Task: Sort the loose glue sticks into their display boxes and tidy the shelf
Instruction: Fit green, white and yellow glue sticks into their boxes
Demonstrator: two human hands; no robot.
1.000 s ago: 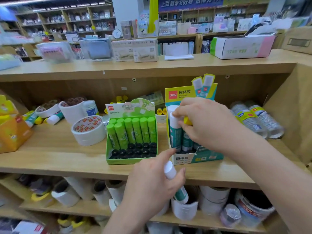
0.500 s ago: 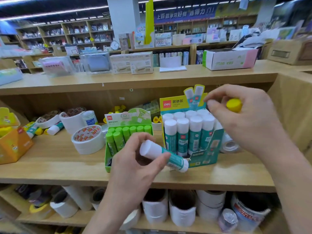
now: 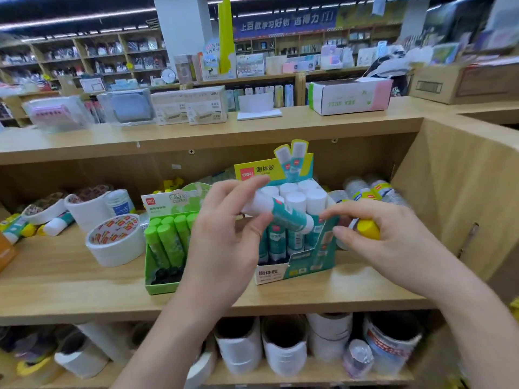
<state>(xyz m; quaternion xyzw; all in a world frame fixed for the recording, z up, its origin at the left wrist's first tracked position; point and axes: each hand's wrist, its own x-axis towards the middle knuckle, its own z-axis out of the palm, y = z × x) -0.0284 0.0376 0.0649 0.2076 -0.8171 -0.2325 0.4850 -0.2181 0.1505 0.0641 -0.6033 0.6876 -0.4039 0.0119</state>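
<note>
My left hand (image 3: 224,242) pinches a teal glue stick with a white cap (image 3: 283,214), held sideways just in front of the teal display box (image 3: 297,268). That box stands on the middle shelf, packed with upright white-capped sticks (image 3: 295,200). My right hand (image 3: 393,237) grips a yellow-capped item (image 3: 368,229) to the right of the box. The green display box (image 3: 157,284) with lime-green sticks (image 3: 168,240) stands left of my left hand, partly hidden by it. Loose glue sticks (image 3: 56,226) lie at the shelf's far left.
A white tape roll (image 3: 115,240) and white tubs (image 3: 84,209) sit left of the green box. Clear bottles (image 3: 370,192) lie at the back right beside the wooden side wall (image 3: 460,197). Tape rolls (image 3: 283,352) fill the lower shelf. Boxes (image 3: 348,96) stand on the top counter.
My left hand lifted the teal stick up and right, to the front of the teal box. My right hand came down with the yellow-capped item to the box's right side.
</note>
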